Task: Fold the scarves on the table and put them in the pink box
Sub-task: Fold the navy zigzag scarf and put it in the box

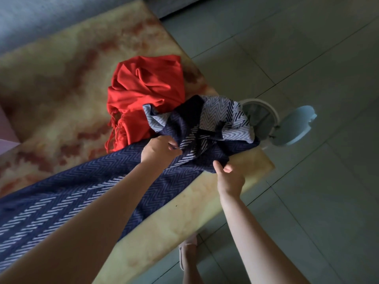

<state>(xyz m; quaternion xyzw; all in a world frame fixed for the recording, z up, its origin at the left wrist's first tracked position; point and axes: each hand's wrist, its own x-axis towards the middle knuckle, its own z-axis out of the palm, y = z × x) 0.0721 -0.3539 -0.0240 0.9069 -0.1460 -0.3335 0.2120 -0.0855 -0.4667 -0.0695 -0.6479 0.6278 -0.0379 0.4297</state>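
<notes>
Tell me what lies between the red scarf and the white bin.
The head view shows the bunched end of the navy zigzag scarf between the red scarf and white bin.

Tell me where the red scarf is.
Head view, mid-frame: the red scarf lies bunched on the table, touching the far end of the navy zigzag scarf.

On the table [61,78], the heaped scarf [147,95] lies toward the far end. The long scarf [82,191] stretches along the table's near side, its bunched end touching the heap. There the left hand [160,149] and right hand [229,177] grip it. A bin [260,117] stands on the floor just past the table's far corner. A box [6,128] is at the table's left edge.
</notes>
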